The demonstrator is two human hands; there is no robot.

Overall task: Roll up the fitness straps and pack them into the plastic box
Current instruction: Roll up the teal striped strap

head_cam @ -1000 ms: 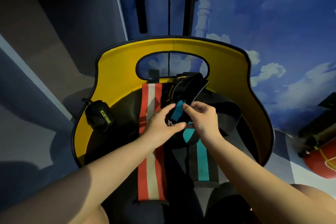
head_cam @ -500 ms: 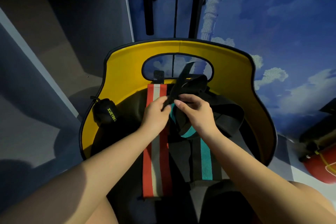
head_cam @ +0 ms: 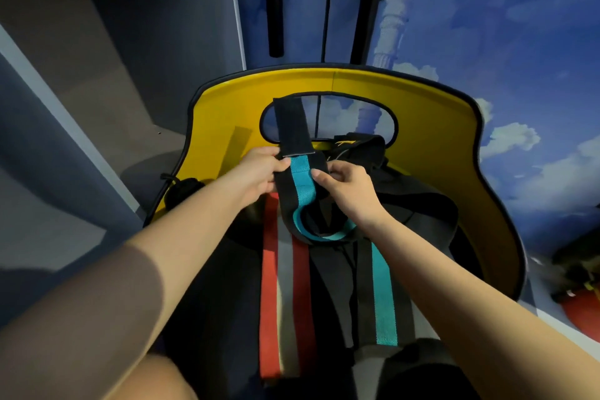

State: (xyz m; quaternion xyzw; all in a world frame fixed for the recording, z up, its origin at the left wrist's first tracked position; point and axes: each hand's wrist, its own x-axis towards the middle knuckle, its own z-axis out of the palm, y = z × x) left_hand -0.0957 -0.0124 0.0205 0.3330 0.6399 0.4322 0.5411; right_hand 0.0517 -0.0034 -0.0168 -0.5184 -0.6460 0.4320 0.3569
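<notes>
In the head view, both hands were raised over the yellow chair (head_cam: 227, 114), working the teal-striped strap (head_cam: 302, 185). The left hand (head_cam: 259, 172) pinched the strap's left edge just below its black fastening tab (head_cam: 290, 127), which stood upward in front of the chair's backrest opening. The right hand (head_cam: 349, 191) had its fingers curled onto the strap's right edge, thumb on the face of the webbing. Below the hands the strap dropped into a loose loop and then ran flat along the dark seat toward the camera, its tail lying just beside a red-and-grey strap (head_cam: 285, 286) stretched flat on the seat. A small black roll (head_cam: 183, 188) sat at the chair's left edge, partly hidden by the left forearm. No plastic box showed anywhere in this view. The strap looked like light, limp woven webbing: it would sag wherever unsupported, so it probably wanted holding by both edges near the tab end, with tension kept on it so that the turns stayed square. The tab seemed stiffer than the rest, and if it was a hook-and-loop patch it could snag the weave.
</notes>
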